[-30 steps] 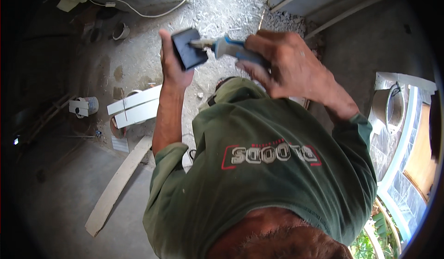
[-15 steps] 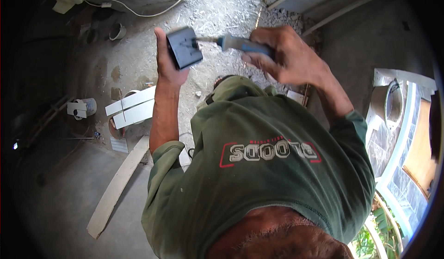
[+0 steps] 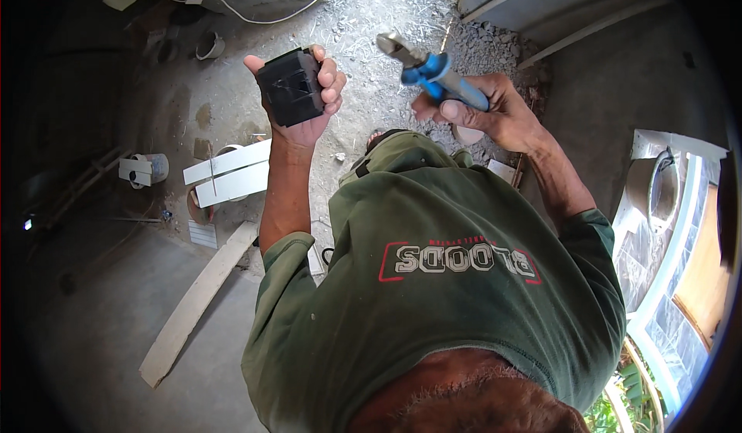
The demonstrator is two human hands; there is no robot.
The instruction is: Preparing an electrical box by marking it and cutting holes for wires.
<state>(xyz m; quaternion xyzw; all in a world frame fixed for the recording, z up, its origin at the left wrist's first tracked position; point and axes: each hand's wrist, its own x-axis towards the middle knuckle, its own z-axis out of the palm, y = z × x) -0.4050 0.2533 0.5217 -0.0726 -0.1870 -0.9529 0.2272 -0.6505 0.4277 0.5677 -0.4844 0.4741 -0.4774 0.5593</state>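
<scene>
My left hand (image 3: 305, 97) grips a black plastic box (image 3: 291, 87), square and held up at chest height over the gravel floor. My right hand (image 3: 487, 112) is closed around the blue handles of a pair of pliers (image 3: 429, 68). The metal jaws point up and to the left, a short gap away from the box. My green shirt (image 3: 440, 278) fills the lower middle of the view.
White plastic trunking pieces (image 3: 228, 174) and a long wooden plank (image 3: 197, 302) lie on the concrete floor at the left. A white pipe fitting (image 3: 143, 169) sits further left. A grey wall base (image 3: 556, 8) runs along the top right. A cable (image 3: 247, 12) trails at the top.
The pliers' jaws have come away from the black box and moved to the right. The box now sits turned squarer to the camera in my left hand.
</scene>
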